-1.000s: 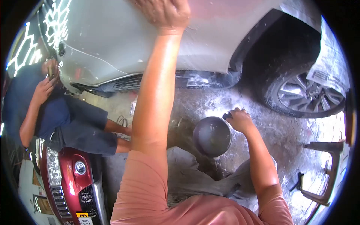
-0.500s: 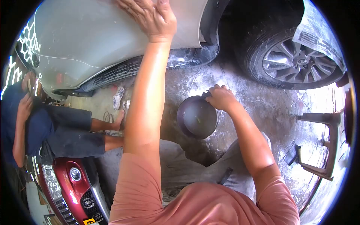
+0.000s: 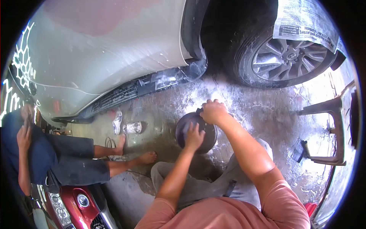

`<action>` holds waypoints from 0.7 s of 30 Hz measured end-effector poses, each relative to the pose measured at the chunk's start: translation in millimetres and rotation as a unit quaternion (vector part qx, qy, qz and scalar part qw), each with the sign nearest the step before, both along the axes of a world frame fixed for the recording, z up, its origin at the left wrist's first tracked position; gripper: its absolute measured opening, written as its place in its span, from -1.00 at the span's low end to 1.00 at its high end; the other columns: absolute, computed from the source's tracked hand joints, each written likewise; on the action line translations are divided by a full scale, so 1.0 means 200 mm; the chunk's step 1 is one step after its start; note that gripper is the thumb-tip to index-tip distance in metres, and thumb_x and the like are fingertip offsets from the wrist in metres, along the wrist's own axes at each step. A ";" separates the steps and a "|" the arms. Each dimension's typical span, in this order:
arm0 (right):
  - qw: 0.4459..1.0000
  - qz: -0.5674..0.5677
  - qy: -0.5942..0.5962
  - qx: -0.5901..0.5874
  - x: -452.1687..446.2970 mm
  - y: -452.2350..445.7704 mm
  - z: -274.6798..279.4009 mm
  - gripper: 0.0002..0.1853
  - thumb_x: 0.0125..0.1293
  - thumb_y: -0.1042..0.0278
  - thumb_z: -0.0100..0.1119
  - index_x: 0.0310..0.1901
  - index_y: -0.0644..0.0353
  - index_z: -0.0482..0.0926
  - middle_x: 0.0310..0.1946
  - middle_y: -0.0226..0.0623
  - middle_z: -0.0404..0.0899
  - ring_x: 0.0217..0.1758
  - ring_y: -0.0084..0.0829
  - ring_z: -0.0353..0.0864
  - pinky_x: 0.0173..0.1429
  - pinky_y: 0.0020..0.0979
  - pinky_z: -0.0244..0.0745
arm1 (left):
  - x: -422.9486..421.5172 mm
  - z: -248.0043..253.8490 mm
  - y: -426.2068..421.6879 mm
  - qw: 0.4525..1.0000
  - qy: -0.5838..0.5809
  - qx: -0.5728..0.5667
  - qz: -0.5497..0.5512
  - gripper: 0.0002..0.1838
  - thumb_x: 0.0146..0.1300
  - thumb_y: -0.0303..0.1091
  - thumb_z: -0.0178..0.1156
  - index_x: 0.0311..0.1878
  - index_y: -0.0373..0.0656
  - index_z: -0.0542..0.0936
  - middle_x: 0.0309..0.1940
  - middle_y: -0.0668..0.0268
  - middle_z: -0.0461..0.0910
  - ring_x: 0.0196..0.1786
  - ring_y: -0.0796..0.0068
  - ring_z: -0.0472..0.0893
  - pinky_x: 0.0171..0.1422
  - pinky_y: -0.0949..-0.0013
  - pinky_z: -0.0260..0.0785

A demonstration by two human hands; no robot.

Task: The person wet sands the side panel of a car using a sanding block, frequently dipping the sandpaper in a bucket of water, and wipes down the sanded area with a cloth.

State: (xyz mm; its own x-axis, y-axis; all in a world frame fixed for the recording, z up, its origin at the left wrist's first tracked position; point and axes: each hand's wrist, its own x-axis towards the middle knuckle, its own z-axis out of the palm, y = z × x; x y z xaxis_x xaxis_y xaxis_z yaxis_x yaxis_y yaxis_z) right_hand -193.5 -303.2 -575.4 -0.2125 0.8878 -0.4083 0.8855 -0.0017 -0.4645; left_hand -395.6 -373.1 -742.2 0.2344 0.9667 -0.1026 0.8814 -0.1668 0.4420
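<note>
A dark round bucket (image 3: 209,144) stands on the wet floor in front of my knees. My right hand (image 3: 214,112) is closed on its far rim, where a small black piece shows at the fingers. My left hand (image 3: 195,138) is over the bucket's opening, its fingers apart, and I see nothing in it. Whether the fingertips touch the water is not clear. Beyond the bucket is a silver-grey car bumper (image 3: 114,61) with a dull pinkish patch (image 3: 91,15) and a dark lower grille (image 3: 129,89).
At the right is a car wheel (image 3: 291,57), partly covered by newspaper (image 3: 305,23). A plastic stool (image 3: 337,129) lies on its side. On the left a person (image 3: 34,149) sits barefoot near slippers (image 3: 131,127) and a red car front part (image 3: 74,204).
My left hand has come down from the bumper to the bucket. The pinkish patch now shows, as my view has shifted. My right hand remains at the bucket's rim.
</note>
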 end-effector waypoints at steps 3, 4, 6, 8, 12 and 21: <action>1.000 0.019 -0.003 -0.006 -0.03 -0.02 0.01 -0.51 0.45 0.02 0.16 0.23 0.21 0.63 0.33 -0.08 0.50 0.43 0.01 0.41 0.43 0.04 0.37 | -0.04 -0.45 -0.04 0.918 0.323 -0.084 -0.215 -0.34 0.41 -0.19 0.08 0.49 -0.33 0.31 0.46 -0.20 0.32 0.48 -0.36 0.30 0.60 -0.09 0.13; 1.000 0.021 -0.003 -0.005 -0.05 -0.03 0.01 -0.51 0.45 0.03 0.16 0.23 0.21 0.62 0.33 -0.09 0.50 0.43 0.00 0.42 0.43 0.04 0.37 | -0.14 -0.81 -0.04 0.957 0.221 -0.090 -0.164 -0.38 0.46 -0.18 0.02 0.49 -0.32 0.33 0.42 -0.15 0.41 0.45 -0.16 0.41 0.54 0.00 0.22; 1.000 0.029 -0.003 -0.003 -0.05 -0.04 0.00 -0.50 0.45 0.03 0.16 0.25 0.21 0.61 0.33 -0.09 0.50 0.42 -0.01 0.42 0.43 0.04 0.37 | 0.03 -0.63 -0.01 0.910 0.266 -0.235 -0.217 -0.38 0.46 -0.16 0.04 0.47 -0.33 0.34 0.42 -0.14 0.42 0.45 -0.14 0.42 0.53 0.01 0.25; 0.999 0.037 -0.012 -0.017 -0.06 -0.05 0.02 -0.50 0.46 0.03 0.15 0.26 0.22 0.60 0.35 -0.09 0.48 0.45 -0.01 0.40 0.44 0.03 0.36 | 0.08 -0.53 -0.01 0.894 0.250 -0.286 -0.238 -0.38 0.47 -0.13 0.05 0.46 -0.33 0.36 0.42 -0.13 0.42 0.44 -0.12 0.43 0.52 0.02 0.27; 0.999 0.025 -0.009 -0.022 -0.01 -0.02 0.04 -0.49 0.44 0.04 0.16 0.28 0.19 0.59 0.38 -0.09 0.47 0.48 0.00 0.37 0.47 0.03 0.32 | 0.02 -0.14 0.05 0.910 0.166 -0.299 -0.235 -0.38 0.48 -0.08 0.08 0.43 -0.33 0.40 0.41 -0.10 0.44 0.44 -0.08 0.45 0.50 0.05 0.31; 1.000 0.018 0.005 -0.011 0.02 0.06 -0.10 -0.48 0.37 -0.02 0.16 0.22 0.13 0.65 0.33 -0.06 0.52 0.44 0.04 0.42 0.44 0.02 0.37 | 0.17 2.04 0.46 0.908 0.089 0.367 -0.183 -0.46 0.36 -0.20 0.30 0.35 -0.21 0.55 0.42 -0.06 0.44 0.42 -0.10 0.45 0.51 -0.02 0.30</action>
